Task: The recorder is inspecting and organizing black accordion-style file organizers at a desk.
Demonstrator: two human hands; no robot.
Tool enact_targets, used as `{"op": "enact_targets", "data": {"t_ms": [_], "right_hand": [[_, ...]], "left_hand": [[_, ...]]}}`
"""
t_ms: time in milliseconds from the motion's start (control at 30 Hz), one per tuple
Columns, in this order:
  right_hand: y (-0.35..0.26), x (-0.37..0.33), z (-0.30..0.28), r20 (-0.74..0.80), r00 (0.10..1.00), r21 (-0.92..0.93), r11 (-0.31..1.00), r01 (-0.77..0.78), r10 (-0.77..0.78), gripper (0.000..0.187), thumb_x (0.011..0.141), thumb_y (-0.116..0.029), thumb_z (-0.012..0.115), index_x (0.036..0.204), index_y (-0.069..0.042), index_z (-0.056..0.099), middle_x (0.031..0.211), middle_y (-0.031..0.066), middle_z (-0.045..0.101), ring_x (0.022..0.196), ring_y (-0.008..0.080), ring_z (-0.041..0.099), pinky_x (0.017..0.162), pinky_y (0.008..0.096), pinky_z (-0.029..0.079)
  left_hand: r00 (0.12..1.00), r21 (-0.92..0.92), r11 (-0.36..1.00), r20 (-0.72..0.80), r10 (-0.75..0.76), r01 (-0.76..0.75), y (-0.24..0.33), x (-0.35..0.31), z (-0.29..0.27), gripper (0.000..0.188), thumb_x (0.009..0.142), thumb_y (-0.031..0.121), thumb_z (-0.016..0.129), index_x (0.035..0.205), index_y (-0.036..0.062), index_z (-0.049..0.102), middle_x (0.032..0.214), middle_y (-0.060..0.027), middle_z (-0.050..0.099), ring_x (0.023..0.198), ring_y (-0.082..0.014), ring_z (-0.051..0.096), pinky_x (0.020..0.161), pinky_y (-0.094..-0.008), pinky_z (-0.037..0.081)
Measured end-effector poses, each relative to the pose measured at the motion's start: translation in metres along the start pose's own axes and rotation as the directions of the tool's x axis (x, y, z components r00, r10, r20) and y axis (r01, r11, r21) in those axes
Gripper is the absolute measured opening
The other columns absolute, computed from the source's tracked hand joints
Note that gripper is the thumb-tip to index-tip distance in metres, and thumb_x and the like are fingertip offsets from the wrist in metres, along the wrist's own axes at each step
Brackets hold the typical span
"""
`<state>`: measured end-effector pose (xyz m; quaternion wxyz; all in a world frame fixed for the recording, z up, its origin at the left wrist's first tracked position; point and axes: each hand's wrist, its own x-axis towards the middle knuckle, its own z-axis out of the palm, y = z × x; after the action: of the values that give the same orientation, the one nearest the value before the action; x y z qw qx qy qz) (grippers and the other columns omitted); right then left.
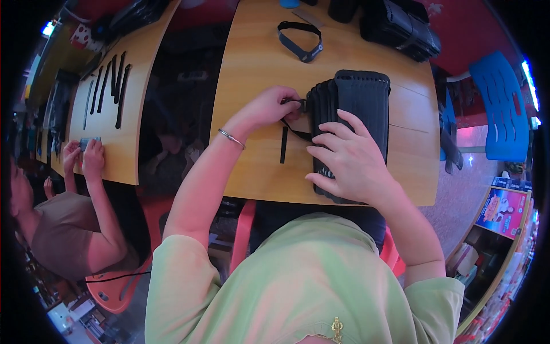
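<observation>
On wooden table [252, 166]: black stack [364, 109], partly hidden under right hand [349, 152], which lies spread across it. Left hand [275, 106] pinches black strap [299, 135] just left of stack, grip detail hard to make out; strap's far end lost against stack's dark side.

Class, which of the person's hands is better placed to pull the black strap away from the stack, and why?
Probably the left hand: it pinches the black strap beside the black stack. The right hand lies spread over the stack, better suited to steadying it.
</observation>
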<state>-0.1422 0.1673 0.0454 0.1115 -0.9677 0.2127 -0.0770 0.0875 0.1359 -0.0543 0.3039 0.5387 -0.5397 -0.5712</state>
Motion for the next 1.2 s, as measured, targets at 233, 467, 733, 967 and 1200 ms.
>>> {"op": "enact_targets", "data": {"t_ms": [233,467,733,967,1200], "right_hand": [[0.000,0.003,0.003,-0.021,1.000,-0.021,1.000,0.017,-0.018,0.038,0.077,-0.040,0.067,0.087,-0.004,0.070,0.094,0.0079,0.066,0.109,0.0232,0.054,0.111,0.0442,0.025],[-0.001,0.004,0.000,0.047,0.999,-0.043,0.999,-0.007,0.009,0.037,0.075,-0.039,0.068,0.093,-0.006,0.071,0.099,0.0066,0.066,0.111,0.0223,0.055,0.111,0.0459,0.027],[0.002,0.004,0.005,-0.015,1.000,-0.053,0.999,-0.005,0.004,0.040,0.077,-0.042,0.066,0.084,-0.004,0.069,0.090,0.0084,0.066,0.107,0.0231,0.055,0.111,0.0441,0.025],[0.000,0.010,-0.001,-0.021,0.999,-0.071,0.997,0.022,-0.024,0.033,0.080,-0.039,0.064,0.081,-0.006,0.067,0.086,0.0074,0.064,0.105,0.0208,0.056,0.111,0.0437,0.026],[0.011,-0.002,-0.031,-0.237,0.969,0.263,0.956,0.129,-0.065,0.019,0.079,-0.022,0.069,0.093,-0.008,0.068,0.086,0.0063,0.064,0.095,0.0218,0.060,0.099,0.0423,0.041]], "left_hand": [[0.993,0.162,0.985,-0.095,0.077,-0.061,0.010,0.002,0.017,0.015,0.091,0.013,0.059,0.095,-0.0021,0.061,0.068,-0.0028,0.060,0.061,-0.0085,0.056,0.056,-0.0242,0.046],[0.978,0.051,0.990,-0.157,0.140,-0.133,-0.004,0.007,0.021,0.011,0.092,0.010,0.057,0.095,0.0005,0.062,0.066,-0.0013,0.057,0.057,-0.0075,0.052,0.053,-0.0236,0.044],[1.000,0.080,0.997,0.004,0.011,-0.011,0.010,-0.007,0.012,0.021,0.095,0.011,0.052,0.114,0.0048,0.060,0.072,-0.0016,0.058,0.063,-0.0069,0.054,0.055,-0.0223,0.045],[0.955,-0.320,0.907,-0.206,0.214,-0.273,0.027,-0.041,0.004,0.021,0.097,0.013,0.051,0.113,0.0018,0.058,0.076,0.0007,0.056,0.075,-0.0064,0.055,0.074,-0.0200,0.044],[0.947,-0.142,0.946,-0.180,0.265,-0.291,0.049,-0.067,-0.009,0.015,0.092,0.012,0.058,0.101,0.0003,0.062,0.080,-0.0010,0.062,0.078,-0.0077,0.058,0.074,-0.0229,0.046]]}}
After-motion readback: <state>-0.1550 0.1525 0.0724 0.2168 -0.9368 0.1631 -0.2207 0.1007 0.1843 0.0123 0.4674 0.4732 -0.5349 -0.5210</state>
